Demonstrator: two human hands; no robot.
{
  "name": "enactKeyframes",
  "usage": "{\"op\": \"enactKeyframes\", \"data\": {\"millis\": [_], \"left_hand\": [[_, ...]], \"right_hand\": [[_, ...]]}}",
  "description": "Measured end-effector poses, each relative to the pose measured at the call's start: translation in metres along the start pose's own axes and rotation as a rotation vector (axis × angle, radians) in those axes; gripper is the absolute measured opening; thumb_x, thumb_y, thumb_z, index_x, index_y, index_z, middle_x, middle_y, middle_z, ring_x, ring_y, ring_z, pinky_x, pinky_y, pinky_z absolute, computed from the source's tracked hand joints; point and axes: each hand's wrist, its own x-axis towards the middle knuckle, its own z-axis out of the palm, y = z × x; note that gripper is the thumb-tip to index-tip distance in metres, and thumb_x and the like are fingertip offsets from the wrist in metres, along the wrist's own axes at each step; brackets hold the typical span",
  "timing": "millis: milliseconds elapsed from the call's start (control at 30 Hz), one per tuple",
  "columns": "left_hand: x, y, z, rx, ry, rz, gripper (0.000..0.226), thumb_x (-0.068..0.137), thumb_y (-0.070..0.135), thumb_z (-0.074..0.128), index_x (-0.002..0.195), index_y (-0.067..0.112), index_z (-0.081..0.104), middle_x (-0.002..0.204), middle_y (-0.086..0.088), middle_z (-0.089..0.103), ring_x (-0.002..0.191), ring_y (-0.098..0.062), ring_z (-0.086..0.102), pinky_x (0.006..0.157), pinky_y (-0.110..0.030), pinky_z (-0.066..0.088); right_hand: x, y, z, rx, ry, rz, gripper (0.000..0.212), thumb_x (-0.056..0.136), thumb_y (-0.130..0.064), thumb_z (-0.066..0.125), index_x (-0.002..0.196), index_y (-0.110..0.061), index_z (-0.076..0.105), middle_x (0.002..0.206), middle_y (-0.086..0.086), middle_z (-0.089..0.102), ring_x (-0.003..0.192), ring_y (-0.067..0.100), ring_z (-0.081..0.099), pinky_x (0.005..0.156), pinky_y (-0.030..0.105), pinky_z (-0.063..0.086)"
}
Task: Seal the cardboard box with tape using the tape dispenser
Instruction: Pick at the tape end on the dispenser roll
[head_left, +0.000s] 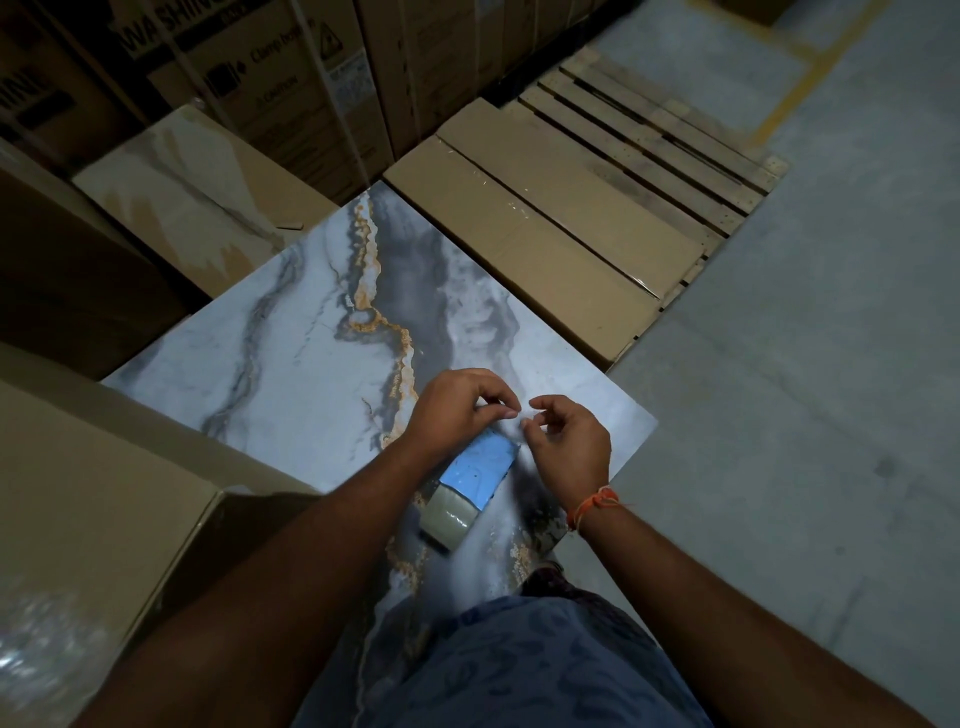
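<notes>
Head view: both hands (511, 415) pinch tape end above dispenser (467, 486); thin tape may fold, stick to itself.

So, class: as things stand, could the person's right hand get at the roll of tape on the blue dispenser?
Probably yes. The right hand hovers just beside the blue dispenser, and the tape roll sits exposed below it with nothing covering it. Both hands, though, seem busy pinching a tape end, so the fingers would have to let go first.

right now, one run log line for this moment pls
phase: freeing tape end | left hand: pinching tape | right hand: pinching tape | tape dispenser: blue, below hands, over marbled slab | box sealing: not started
</notes>
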Motion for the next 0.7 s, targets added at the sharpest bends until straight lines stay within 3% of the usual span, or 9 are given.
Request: {"op": "enactKeyframes", "data": {"millis": [100,233,300,400,533,600,700], "left_hand": [[-0.001,0.001,0.0,-0.006,-0.016,-0.019,0.005,0.081,0.027,0.078,0.085,0.028,0.08,0.082,0.012,0.074,0.078,-0.008,0.069,0.074,-0.036,0.057],[-0.005,0.001,-0.007,0.01,-0.018,-0.039,0.006,0.081,0.024,0.08,0.085,0.027,0.081,0.081,0.012,0.075,0.079,-0.005,0.068,0.073,-0.023,0.053],[-0.007,-0.001,-0.01,0.011,-0.018,-0.05,0.007,0.08,0.021,0.081,0.085,0.026,0.081,0.082,0.012,0.075,0.079,-0.005,0.068,0.073,-0.018,0.05],[-0.01,-0.006,-0.013,0.015,-0.055,-0.055,0.007,0.08,0.023,0.081,0.086,0.026,0.081,0.085,0.011,0.077,0.081,-0.005,0.07,0.077,-0.023,0.054],[-0.019,-0.007,-0.018,-0.062,-0.142,-0.112,0.004,0.084,0.021,0.08,0.088,0.024,0.081,0.086,0.009,0.078,0.085,-0.005,0.072,0.079,-0.025,0.057],[-0.026,-0.011,-0.018,-0.16,-0.157,-0.219,0.008,0.089,0.027,0.076,0.089,0.021,0.08,0.086,0.003,0.078,0.085,-0.013,0.074,0.081,-0.034,0.06],[-0.032,-0.014,-0.018,-0.283,-0.093,-0.475,0.032,0.087,0.049,0.068,0.087,0.018,0.072,0.085,-0.011,0.077,0.079,-0.028,0.074,0.08,-0.048,0.063]], "right_hand": [[-0.001,-0.004,0.003,-0.115,0.01,-0.026,0.015,0.082,-0.027,0.075,0.097,-0.028,0.077,0.098,-0.001,0.066,0.095,0.018,0.062,0.085,0.031,0.052],[-0.007,-0.004,0.001,-0.161,0.064,-0.034,0.005,0.081,-0.027,0.078,0.086,-0.029,0.077,0.117,-0.001,0.05,0.111,0.012,0.047,0.09,0.029,0.049],[-0.007,-0.004,-0.001,-0.132,0.028,-0.028,0.005,0.08,-0.024,0.079,0.084,-0.025,0.077,0.111,-0.001,0.049,0.107,0.016,0.054,0.092,0.029,0.05],[-0.01,-0.006,-0.006,-0.083,-0.029,-0.02,0.004,0.079,-0.021,0.079,0.083,-0.021,0.077,0.101,-0.003,0.052,0.092,0.014,0.06,0.085,0.025,0.052],[-0.018,-0.002,-0.01,-0.071,-0.09,-0.045,0.005,0.082,-0.017,0.077,0.083,-0.022,0.077,0.099,-0.001,0.058,0.074,-0.001,0.055,0.065,0.001,0.043],[-0.022,0.002,-0.01,-0.074,-0.124,-0.062,0.005,0.083,-0.017,0.075,0.085,-0.021,0.078,0.097,0.0,0.06,0.076,-0.003,0.053,0.067,-0.003,0.038],[-0.03,0.008,-0.004,-0.052,-0.166,-0.073,0.007,0.084,-0.021,0.074,0.087,-0.022,0.08,0.096,0.001,0.063,0.084,0.0,0.055,0.07,-0.001,0.036]]}}
